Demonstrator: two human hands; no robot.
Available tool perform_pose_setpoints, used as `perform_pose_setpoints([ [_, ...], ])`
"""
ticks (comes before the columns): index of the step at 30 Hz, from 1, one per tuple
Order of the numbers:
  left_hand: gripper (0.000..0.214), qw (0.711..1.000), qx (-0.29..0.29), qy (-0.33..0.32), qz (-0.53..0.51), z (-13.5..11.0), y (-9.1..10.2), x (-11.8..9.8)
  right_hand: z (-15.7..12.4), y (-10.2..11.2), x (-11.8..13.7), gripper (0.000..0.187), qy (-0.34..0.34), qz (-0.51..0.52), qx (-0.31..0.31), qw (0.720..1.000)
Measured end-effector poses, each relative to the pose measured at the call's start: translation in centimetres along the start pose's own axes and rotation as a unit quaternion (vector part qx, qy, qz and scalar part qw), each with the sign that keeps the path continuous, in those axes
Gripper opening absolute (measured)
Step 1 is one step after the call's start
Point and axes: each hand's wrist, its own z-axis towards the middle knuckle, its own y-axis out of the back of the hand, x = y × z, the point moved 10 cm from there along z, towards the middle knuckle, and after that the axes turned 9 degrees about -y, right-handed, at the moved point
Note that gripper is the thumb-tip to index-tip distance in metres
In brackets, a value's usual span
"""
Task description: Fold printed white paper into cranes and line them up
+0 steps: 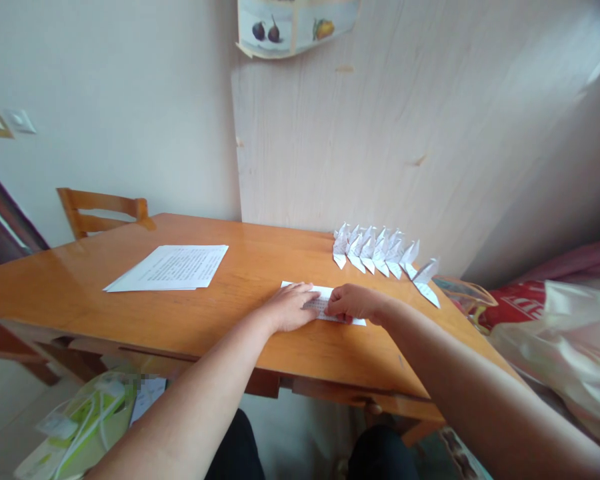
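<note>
On the wooden table [250,267] in front of me lies a small folded sheet of printed paper [321,303]. My left hand [294,307] rests flat on its left part, with the fingers stretched out and spread. Over the right part is my right hand [354,303], its fingers curled in and pressed down on the paper. Whether those fingers pinch an edge is hidden from view. Several folded white paper figures [379,252], made from printed sheets, stand in rows at the back right of the table.
A stack of printed sheets [175,267] lies on the table's left side. Behind it stands a wooden chair [105,207]. Plastic bags [560,340] crowd the right edge. Below on the left is a green and white bag [87,420]. The wall [320,147] borders the table's back.
</note>
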Motion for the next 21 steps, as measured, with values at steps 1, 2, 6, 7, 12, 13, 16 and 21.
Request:
perform_pose_setpoints([
  [1, 0.054, 1.0, 0.004, -0.001, -0.002, 0.1, 0.0, 0.0, 0.1, -0.1, 0.1, 0.01, -0.009, -0.006, 0.01, 1.0],
  [2, 0.054, 1.0, 0.008, -0.003, -0.004, 0.1, 0.0, 0.0, 0.2, -0.2, 0.3, 0.01, -0.018, -0.015, 0.017, 1.0],
  [6, 0.055, 1.0, 0.019, -0.01, -0.017, 0.3, 0.0, 0.0, 0.2, -0.3, 1.2, 0.013, -0.05, -0.059, 0.026, 0.997],
  [7, 0.056, 1.0, 0.019, -0.011, -0.019, 0.3, 0.0, 0.0, 0.1, -0.3, 1.4, 0.013, -0.058, -0.07, 0.024, 0.996],
  [12, 0.053, 0.999, 0.02, -0.012, -0.022, 0.3, 0.3, -0.3, -0.3, -0.2, 1.8, 0.009, -0.082, -0.11, 0.014, 0.99],
  [13, 0.053, 0.999, 0.021, -0.011, -0.022, 0.3, 0.3, -0.3, -0.3, -0.2, 1.7, 0.008, -0.085, -0.114, 0.013, 0.99],
  [16, 0.056, 1.0, 0.023, -0.006, -0.02, 0.3, 0.2, -0.1, -0.1, -0.2, 1.2, 0.009, -0.093, -0.12, 0.009, 0.988],
  [21, 0.062, 0.999, 0.03, 0.008, -0.016, 0.4, -0.4, 0.6, 0.1, 0.2, -0.5, 0.017, -0.114, -0.129, 0.014, 0.985],
])
